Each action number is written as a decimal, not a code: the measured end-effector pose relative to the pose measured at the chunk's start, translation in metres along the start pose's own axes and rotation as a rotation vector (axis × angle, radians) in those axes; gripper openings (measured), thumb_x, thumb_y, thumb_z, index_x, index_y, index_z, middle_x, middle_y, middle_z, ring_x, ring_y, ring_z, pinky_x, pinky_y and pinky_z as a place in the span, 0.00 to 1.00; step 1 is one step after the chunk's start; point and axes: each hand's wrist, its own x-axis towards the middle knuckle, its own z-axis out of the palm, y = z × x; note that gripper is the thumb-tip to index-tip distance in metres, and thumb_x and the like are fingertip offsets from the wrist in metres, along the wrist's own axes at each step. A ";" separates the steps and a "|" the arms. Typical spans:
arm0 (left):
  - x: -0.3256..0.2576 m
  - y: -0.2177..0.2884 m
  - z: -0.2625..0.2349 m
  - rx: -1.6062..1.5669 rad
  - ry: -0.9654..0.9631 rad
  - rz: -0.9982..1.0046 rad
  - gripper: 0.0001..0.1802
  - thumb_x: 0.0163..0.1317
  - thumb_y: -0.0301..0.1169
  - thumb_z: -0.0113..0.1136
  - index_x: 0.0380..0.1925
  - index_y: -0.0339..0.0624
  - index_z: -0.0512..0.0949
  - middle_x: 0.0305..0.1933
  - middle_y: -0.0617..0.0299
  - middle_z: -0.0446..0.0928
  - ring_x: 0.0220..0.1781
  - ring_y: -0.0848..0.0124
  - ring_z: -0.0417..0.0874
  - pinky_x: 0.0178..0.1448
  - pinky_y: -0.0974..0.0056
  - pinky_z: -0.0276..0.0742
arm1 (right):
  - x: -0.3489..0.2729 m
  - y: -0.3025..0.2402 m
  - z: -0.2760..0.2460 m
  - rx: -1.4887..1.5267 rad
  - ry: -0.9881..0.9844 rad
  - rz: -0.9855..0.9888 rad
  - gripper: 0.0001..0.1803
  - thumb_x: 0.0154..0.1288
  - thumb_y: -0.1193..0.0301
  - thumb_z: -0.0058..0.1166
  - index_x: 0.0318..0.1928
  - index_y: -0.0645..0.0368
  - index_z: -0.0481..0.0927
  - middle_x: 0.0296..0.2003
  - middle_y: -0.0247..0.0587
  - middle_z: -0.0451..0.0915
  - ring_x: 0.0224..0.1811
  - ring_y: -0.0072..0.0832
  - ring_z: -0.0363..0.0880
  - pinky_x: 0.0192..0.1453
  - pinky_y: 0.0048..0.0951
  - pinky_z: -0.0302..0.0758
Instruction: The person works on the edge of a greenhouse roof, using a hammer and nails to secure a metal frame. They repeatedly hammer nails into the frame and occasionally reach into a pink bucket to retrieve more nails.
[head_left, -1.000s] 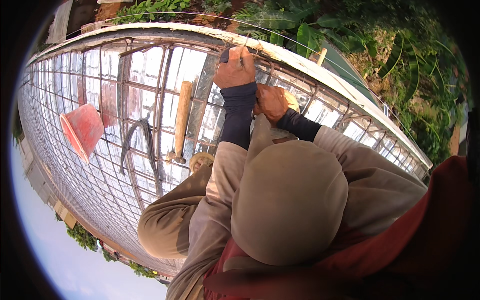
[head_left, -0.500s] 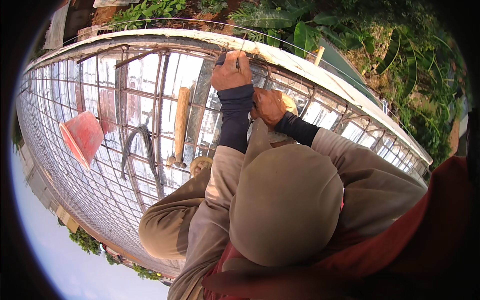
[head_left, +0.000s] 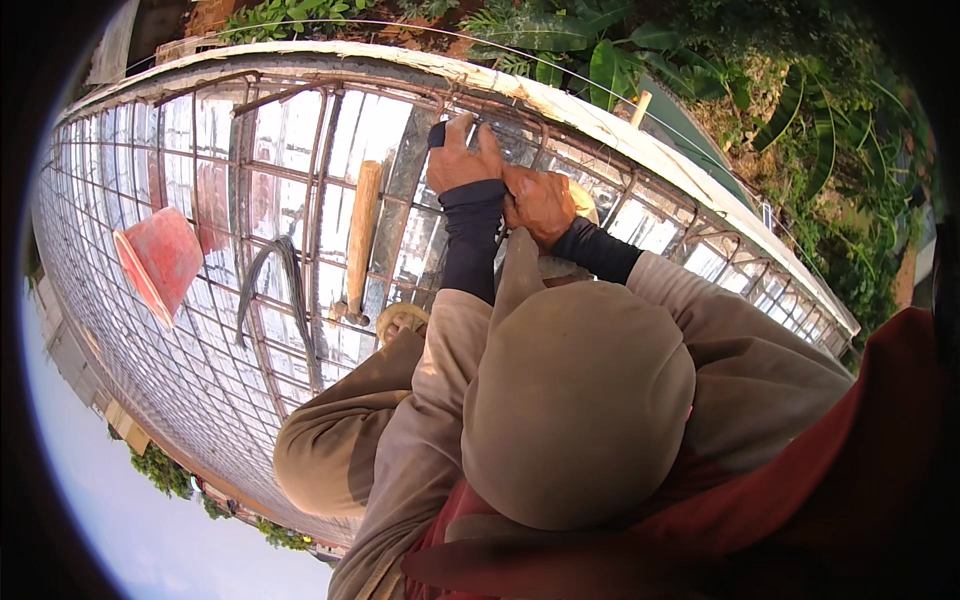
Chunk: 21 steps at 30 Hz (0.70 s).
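My left hand, with a dark wrap on one finger, is at the rusty steel bars beside the long pale timber edge. Its fingers are bent and closed; what they pinch, if anything, is too small to make out. Just below and to the right, my right hand is closed in a fist against the left wrist. Whatever it holds is hidden. Dark cuffs cover both wrists. Left of my hands, a hammer with a wooden handle lies on the bar grid, its head toward me.
A bent bundle of tie wire and a tipped red bucket lie on the steel mesh, over shiny metal sheets. My bent knees fill the near middle. Beyond the timber edge are a thin line and plants.
My left hand has drawn slightly back from the timber edge, its fingers now lower at the bars. The right hand stays closed by the left wrist. The view has shifted a little.
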 end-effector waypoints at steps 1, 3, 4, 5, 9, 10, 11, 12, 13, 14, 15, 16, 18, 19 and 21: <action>0.000 -0.002 0.002 0.014 -0.020 0.002 0.15 0.57 0.34 0.70 0.44 0.46 0.86 0.41 0.50 0.85 0.39 0.47 0.86 0.42 0.48 0.82 | 0.000 0.001 0.000 0.007 -0.010 0.009 0.07 0.58 0.72 0.58 0.38 0.56 0.78 0.31 0.51 0.83 0.32 0.54 0.84 0.35 0.52 0.77; 0.001 -0.002 0.002 -0.022 -0.033 -0.006 0.13 0.57 0.34 0.69 0.43 0.48 0.87 0.41 0.50 0.85 0.39 0.47 0.86 0.43 0.48 0.82 | 0.000 0.002 0.000 0.012 -0.009 0.012 0.07 0.58 0.72 0.58 0.39 0.56 0.78 0.32 0.51 0.83 0.32 0.54 0.84 0.35 0.52 0.77; 0.002 -0.002 0.003 -0.040 -0.040 -0.010 0.13 0.57 0.34 0.69 0.43 0.49 0.87 0.41 0.50 0.85 0.39 0.47 0.86 0.43 0.48 0.82 | 0.000 0.001 -0.001 0.012 0.002 0.005 0.07 0.59 0.72 0.57 0.39 0.56 0.78 0.32 0.51 0.83 0.32 0.54 0.84 0.35 0.52 0.77; 0.003 -0.004 0.004 -0.069 -0.033 -0.002 0.13 0.57 0.35 0.69 0.43 0.49 0.87 0.41 0.50 0.86 0.39 0.47 0.86 0.43 0.49 0.82 | 0.000 -0.001 -0.001 0.014 0.010 -0.003 0.08 0.59 0.72 0.57 0.39 0.56 0.79 0.32 0.51 0.83 0.32 0.53 0.84 0.35 0.52 0.77; 0.007 -0.007 0.005 -0.153 -0.043 -0.005 0.13 0.57 0.36 0.69 0.43 0.48 0.87 0.41 0.51 0.86 0.39 0.48 0.86 0.44 0.50 0.82 | -0.002 -0.001 0.002 -0.040 0.097 -0.069 0.08 0.60 0.71 0.58 0.41 0.55 0.79 0.33 0.50 0.84 0.33 0.53 0.84 0.36 0.52 0.77; 0.007 -0.006 0.004 -0.165 -0.056 -0.014 0.13 0.57 0.36 0.69 0.42 0.48 0.87 0.41 0.51 0.87 0.40 0.49 0.86 0.45 0.50 0.82 | -0.002 -0.001 -0.001 -0.039 0.040 -0.044 0.08 0.60 0.70 0.58 0.41 0.55 0.79 0.33 0.49 0.84 0.33 0.52 0.84 0.36 0.52 0.77; 0.007 -0.003 0.004 -0.162 -0.071 -0.045 0.13 0.58 0.36 0.69 0.42 0.48 0.87 0.41 0.51 0.86 0.39 0.49 0.86 0.44 0.50 0.82 | -0.001 -0.001 -0.003 -0.040 -0.016 -0.019 0.09 0.61 0.70 0.58 0.41 0.55 0.79 0.33 0.49 0.84 0.33 0.52 0.84 0.36 0.51 0.77; 0.007 0.001 0.006 -0.158 -0.086 -0.077 0.12 0.58 0.36 0.69 0.42 0.47 0.87 0.40 0.51 0.86 0.39 0.49 0.86 0.44 0.50 0.82 | -0.002 0.002 -0.001 -0.041 -0.008 -0.021 0.09 0.61 0.69 0.59 0.41 0.55 0.79 0.33 0.49 0.84 0.33 0.52 0.84 0.36 0.51 0.77; 0.007 0.004 0.006 -0.154 -0.100 -0.109 0.12 0.59 0.36 0.69 0.41 0.47 0.86 0.40 0.52 0.86 0.39 0.49 0.86 0.44 0.50 0.81 | -0.004 0.007 0.004 -0.041 -0.001 -0.023 0.09 0.61 0.69 0.59 0.41 0.55 0.79 0.32 0.49 0.83 0.33 0.52 0.84 0.37 0.51 0.77; 0.008 0.005 0.008 -0.164 -0.086 -0.107 0.11 0.59 0.37 0.68 0.40 0.46 0.86 0.39 0.52 0.86 0.38 0.49 0.86 0.44 0.50 0.81 | -0.005 0.009 0.007 -0.041 0.005 -0.025 0.09 0.61 0.68 0.59 0.41 0.55 0.79 0.32 0.49 0.83 0.33 0.52 0.84 0.37 0.51 0.77; 0.009 0.006 0.010 -0.174 -0.072 -0.106 0.11 0.60 0.38 0.68 0.39 0.46 0.86 0.38 0.52 0.86 0.38 0.50 0.86 0.43 0.49 0.81 | -0.006 0.012 0.008 -0.040 0.008 -0.022 0.09 0.61 0.68 0.60 0.42 0.55 0.80 0.32 0.49 0.84 0.34 0.52 0.84 0.37 0.51 0.77; 0.010 0.007 0.012 -0.184 -0.058 -0.104 0.10 0.61 0.38 0.68 0.38 0.46 0.86 0.37 0.52 0.86 0.38 0.50 0.86 0.43 0.49 0.80 | -0.006 0.013 0.009 -0.039 0.011 -0.020 0.10 0.61 0.68 0.60 0.42 0.55 0.80 0.32 0.49 0.84 0.34 0.52 0.84 0.37 0.51 0.78; 0.013 0.010 0.010 -0.192 -0.054 -0.123 0.10 0.62 0.40 0.68 0.35 0.46 0.86 0.34 0.52 0.85 0.35 0.49 0.85 0.40 0.48 0.79 | -0.004 0.010 0.007 -0.016 0.006 -0.022 0.10 0.61 0.68 0.60 0.42 0.55 0.80 0.33 0.50 0.84 0.34 0.52 0.84 0.38 0.51 0.78; 0.014 0.012 0.009 -0.197 -0.051 -0.132 0.11 0.62 0.41 0.68 0.33 0.46 0.86 0.32 0.52 0.84 0.34 0.49 0.85 0.39 0.48 0.79 | -0.003 0.008 0.004 0.003 -0.001 -0.024 0.10 0.61 0.67 0.60 0.42 0.56 0.80 0.33 0.50 0.84 0.35 0.52 0.84 0.38 0.51 0.78; 0.015 0.015 0.009 -0.173 -0.058 -0.160 0.12 0.62 0.42 0.68 0.31 0.46 0.86 0.30 0.51 0.83 0.32 0.48 0.84 0.37 0.47 0.78 | -0.002 0.004 0.000 0.033 -0.026 -0.011 0.10 0.61 0.67 0.60 0.42 0.56 0.80 0.33 0.50 0.84 0.35 0.53 0.84 0.39 0.51 0.79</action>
